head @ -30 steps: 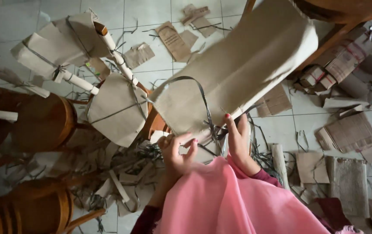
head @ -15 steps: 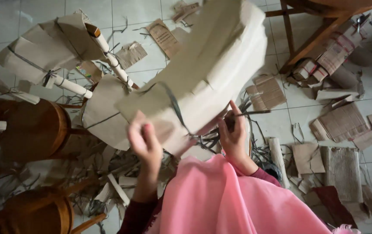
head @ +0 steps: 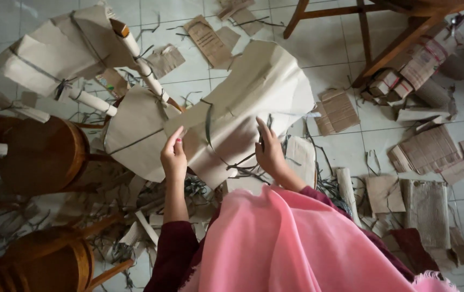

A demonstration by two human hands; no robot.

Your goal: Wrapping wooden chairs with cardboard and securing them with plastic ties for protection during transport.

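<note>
the paper-wrapped bundle (head: pixel 253 103) is pale tan, creased and rounded at its far end, with a dark plastic strap (head: pixel 208 121) running across it and loose strap ends trailing below. it is held up over the tiled floor (head: pixel 318 38), just ahead of the person's pink cloth (head: pixel 302 243). the left hand (head: pixel 173 157) grips the bundle's near left edge, fingers curled close onto the paper. the right hand (head: pixel 269 151) lies against the lower right side, fingers fairly straight and narrow, pressed on the wrapping.

room is tight on the left: a second wrapped piece (head: pixel 134 132) touches the bundle's left edge, and two round wooden stools (head: pixel 42 154) stand just beyond it. a third wrapped piece (head: pixel 53 51) lies farther off at the upper left. to the right the floor is littered with flat corrugated cardboard scraps (head: pixel 429 148) and cut strap pieces, too many to count. wooden chair legs (head: pixel 383 51) cross the top right, well apart from the bundle.
</note>
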